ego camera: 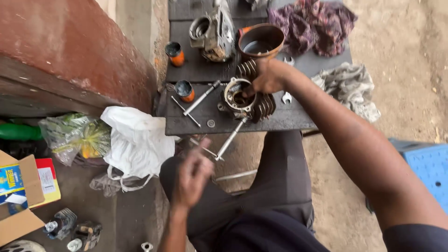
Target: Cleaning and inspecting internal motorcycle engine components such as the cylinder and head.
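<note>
A low bench [298,122] of dark, weathered planks is seen standing on sandy ground beside a rough red-painted wall [65,51]. A crumpled white plastic bag [137,142] is slumped just left of the bench, and a wrinkled grey rag [350,86] is draped over its right edge, with a patterned purple cloth [312,23] bunched at the far end. A cast-metal engine casing [215,31] is set upright at the back, next to a round orange-brown bowl [260,41].

Near the bench's front edge a finned metal cylinder block [247,95] is laid, its round bore ringed with rust and facing upward, with long steel studs projecting from it past the bench edge. The block is gripped at its far side by the right hand [268,77], whose fingers are curled over the rim and the fins. The left hand [191,175] is held over the lap, blurred; its fingers appear pinched on a thin metal rod [204,147], though this cannot be told for certain. Two small orange cans [176,52] and a slim socket wrench [201,97] are laid to the block's left.
</note>
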